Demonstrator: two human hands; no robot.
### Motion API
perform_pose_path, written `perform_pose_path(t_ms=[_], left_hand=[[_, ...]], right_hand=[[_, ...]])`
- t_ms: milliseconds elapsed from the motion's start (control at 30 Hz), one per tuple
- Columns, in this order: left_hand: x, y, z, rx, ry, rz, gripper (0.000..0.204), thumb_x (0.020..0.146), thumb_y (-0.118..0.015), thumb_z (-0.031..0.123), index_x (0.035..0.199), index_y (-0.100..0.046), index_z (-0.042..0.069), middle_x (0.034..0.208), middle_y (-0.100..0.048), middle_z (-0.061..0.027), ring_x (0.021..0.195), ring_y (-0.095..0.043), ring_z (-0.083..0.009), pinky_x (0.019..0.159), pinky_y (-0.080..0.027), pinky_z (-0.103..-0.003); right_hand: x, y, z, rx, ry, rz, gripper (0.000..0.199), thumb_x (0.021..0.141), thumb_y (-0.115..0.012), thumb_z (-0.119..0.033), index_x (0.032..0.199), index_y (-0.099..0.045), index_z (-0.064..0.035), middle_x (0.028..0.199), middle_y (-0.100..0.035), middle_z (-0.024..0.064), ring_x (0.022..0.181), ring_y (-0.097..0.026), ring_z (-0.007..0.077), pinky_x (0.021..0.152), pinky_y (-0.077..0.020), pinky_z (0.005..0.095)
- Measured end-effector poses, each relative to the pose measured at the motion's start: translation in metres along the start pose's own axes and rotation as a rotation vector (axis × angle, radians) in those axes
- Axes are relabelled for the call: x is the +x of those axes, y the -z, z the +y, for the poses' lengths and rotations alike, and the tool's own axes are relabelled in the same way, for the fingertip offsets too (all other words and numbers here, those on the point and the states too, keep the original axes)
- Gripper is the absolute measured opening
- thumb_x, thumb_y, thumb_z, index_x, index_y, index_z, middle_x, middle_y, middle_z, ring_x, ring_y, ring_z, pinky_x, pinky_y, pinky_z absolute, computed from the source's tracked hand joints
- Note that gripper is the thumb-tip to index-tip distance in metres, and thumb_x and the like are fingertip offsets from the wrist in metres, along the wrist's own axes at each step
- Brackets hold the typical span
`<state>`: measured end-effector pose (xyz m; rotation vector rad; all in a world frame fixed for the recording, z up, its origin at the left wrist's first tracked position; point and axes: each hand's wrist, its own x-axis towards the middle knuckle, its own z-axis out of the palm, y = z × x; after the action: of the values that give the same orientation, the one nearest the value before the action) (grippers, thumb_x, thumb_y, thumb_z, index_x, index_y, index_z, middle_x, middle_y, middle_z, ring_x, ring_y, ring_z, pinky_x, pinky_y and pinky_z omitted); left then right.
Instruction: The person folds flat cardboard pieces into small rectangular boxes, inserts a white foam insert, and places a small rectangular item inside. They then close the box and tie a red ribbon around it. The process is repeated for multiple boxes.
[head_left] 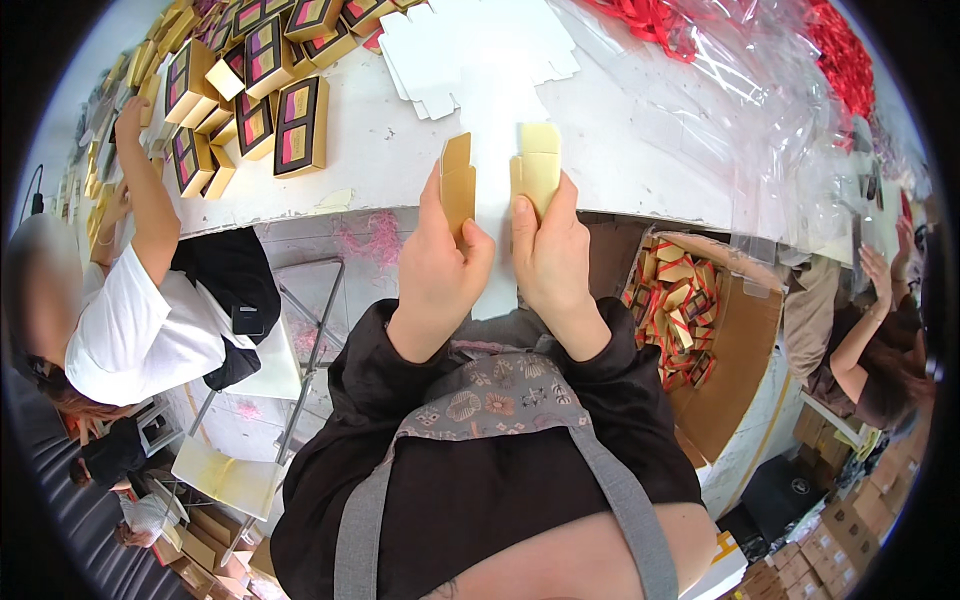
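Observation:
My left hand is closed on a narrow gold cardboard carton piece, which stands up from the grip with its top flap raised. A paler gold carton piece, also with flaps, is pinched in my right hand, the thumb lying along its front. The two pieces are apart, side by side over the near edge of the white table. Their lower ends are hidden in my palms. Beyond them lies a pile of white flat card blanks.
Several gold boxes with dark window fronts are piled at the far left. Clear plastic film and red ribbon cover the right. A large carton of small gold-and-red boxes stands right of me. People work at left and right.

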<state>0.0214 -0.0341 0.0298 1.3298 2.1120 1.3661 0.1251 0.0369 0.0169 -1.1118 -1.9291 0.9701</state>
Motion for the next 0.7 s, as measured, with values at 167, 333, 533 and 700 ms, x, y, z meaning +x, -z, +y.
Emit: perform_pose_path(t_ms=[167,333,533,700], left_hand=[[-0.008,-0.010,0.007,0.142,-0.124,0.033,0.066,0.079,-0.052,0.004,0.140,-0.026,-0.004,0.090,-0.062,-0.0204,0.063,-0.064,-0.0289,0.057,-0.050,-0.034],[-0.016,-0.018,0.019,0.162,0.015,-0.042,0.064,0.079,-0.051,0.004,0.137,-0.029,-0.005,0.086,-0.063,-0.0203,0.066,-0.063,-0.0349,0.059,-0.051,-0.038],[0.009,-0.011,-0.012,-0.077,0.254,-0.045,0.052,0.084,-0.042,-0.003,0.135,-0.031,-0.006,0.118,-0.056,-0.0222,0.096,-0.061,-0.0305,0.081,-0.049,-0.033],[0.005,-0.014,-0.014,0.104,-0.111,0.105,0.060,0.083,-0.041,-0.005,0.141,-0.027,-0.003,0.131,-0.045,-0.0247,0.108,-0.055,-0.0342,0.090,-0.044,-0.034]], right_hand=[[-0.004,0.000,0.010,-0.078,0.195,0.032,0.043,0.084,-0.055,-0.001,0.126,-0.045,0.0043,0.083,-0.063,0.0208,0.063,-0.063,0.0329,0.056,-0.0509,0.0385],[0.002,-0.013,0.025,-0.199,0.360,0.213,0.048,0.077,-0.058,0.005,0.125,-0.050,0.0041,0.076,-0.061,0.0148,0.061,-0.062,0.0256,0.053,-0.0505,0.0336],[-0.010,-0.005,-0.004,-0.258,0.574,0.098,0.059,0.072,-0.060,0.004,0.129,-0.048,0.0040,0.081,-0.063,0.0135,0.061,-0.062,0.0217,0.053,-0.0516,0.0300],[-0.011,-0.007,-0.006,-0.194,0.329,0.042,0.051,0.080,-0.054,0.006,0.131,-0.045,0.0050,0.092,-0.064,0.0199,0.072,-0.065,0.0312,0.064,-0.0523,0.0335]])
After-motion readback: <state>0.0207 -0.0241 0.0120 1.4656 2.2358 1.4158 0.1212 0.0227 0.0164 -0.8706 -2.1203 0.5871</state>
